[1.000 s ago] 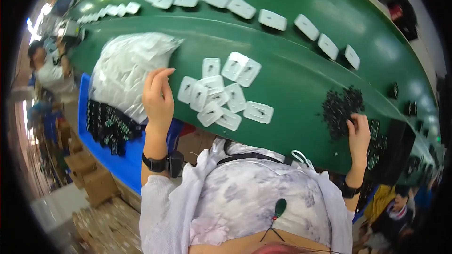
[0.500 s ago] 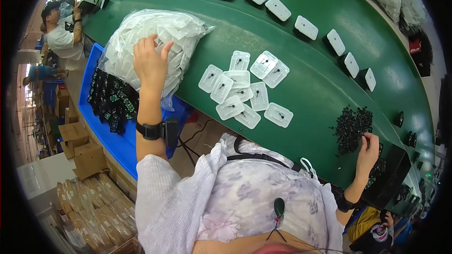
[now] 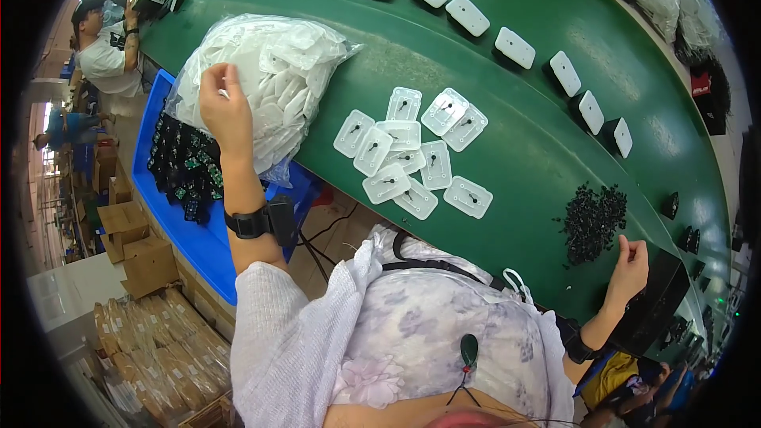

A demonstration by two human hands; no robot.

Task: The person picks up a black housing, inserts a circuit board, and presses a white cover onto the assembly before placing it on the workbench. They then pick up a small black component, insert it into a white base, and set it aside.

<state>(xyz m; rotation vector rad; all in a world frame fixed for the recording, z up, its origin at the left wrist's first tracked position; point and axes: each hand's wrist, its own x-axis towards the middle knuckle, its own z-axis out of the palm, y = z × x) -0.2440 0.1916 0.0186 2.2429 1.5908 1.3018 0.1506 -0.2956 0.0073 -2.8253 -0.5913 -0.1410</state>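
Observation:
My left hand (image 3: 227, 115) is over a clear plastic bag (image 3: 269, 71) full of translucent white plastic covers. Its fingers are curled toward the thumb, and whatever may be between them cannot be made out. Beside a heap of small black parts (image 3: 593, 222) is my right hand (image 3: 628, 273), thumb and fingers pinched together; anything in the pinch is too small to name. Between my hands lie several loose white plastic covers (image 3: 388, 182), each with a small black part in it, some overlapping.
A row of white-topped pieces (image 3: 468, 16) runs along the far part of the green table (image 3: 507, 230). Left of me is a blue tray (image 3: 186, 246) of black and green parts. A black box (image 3: 654, 301) stands by my right hand. A co-worker (image 3: 107, 55) is at the far left.
My left hand has moved left over the bag, and its spread fingers have closed. My right hand has drawn slightly back and right from the black heap, still pinched.

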